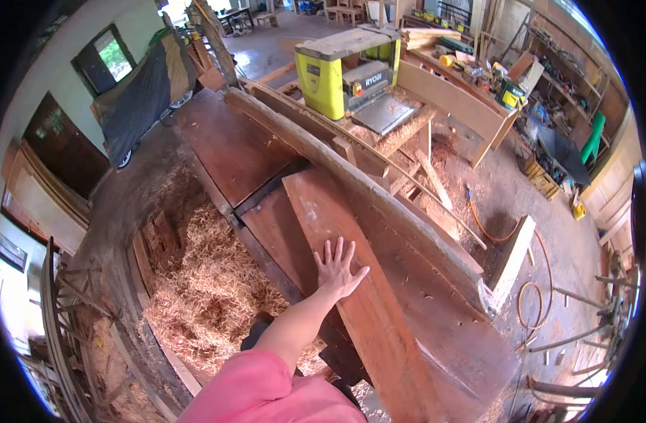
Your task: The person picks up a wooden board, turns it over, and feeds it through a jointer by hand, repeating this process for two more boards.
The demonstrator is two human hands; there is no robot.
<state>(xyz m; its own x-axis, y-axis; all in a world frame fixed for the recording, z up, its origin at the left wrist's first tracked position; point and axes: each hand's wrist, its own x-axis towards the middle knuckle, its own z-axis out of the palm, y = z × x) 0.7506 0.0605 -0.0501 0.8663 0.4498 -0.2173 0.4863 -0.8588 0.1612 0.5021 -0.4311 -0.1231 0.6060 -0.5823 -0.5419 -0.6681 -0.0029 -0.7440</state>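
Observation:
My left hand point(337, 270) lies flat with its fingers spread on the face of a long reddish-brown board point(379, 310). The board lies lengthwise on the brown bed point(235, 144) of what looks like a jointer, and its near end runs toward the bottom of the view. Just past the board's far end, a dark gap point(270, 187) crosses the bed. A long wooden fence point(379, 197) stands along the right side of the bed, with the board lying to its left. My right hand is out of view.
Curly wood shavings point(217, 275) are heaped left of the bed. Beyond the fence stands a green Ryobi planer point(348, 77). An orange hose point(538, 303) coils on the floor at right. A cluttered workbench point(471, 84) is at the back right, and a covered object point(136, 99) stands at left.

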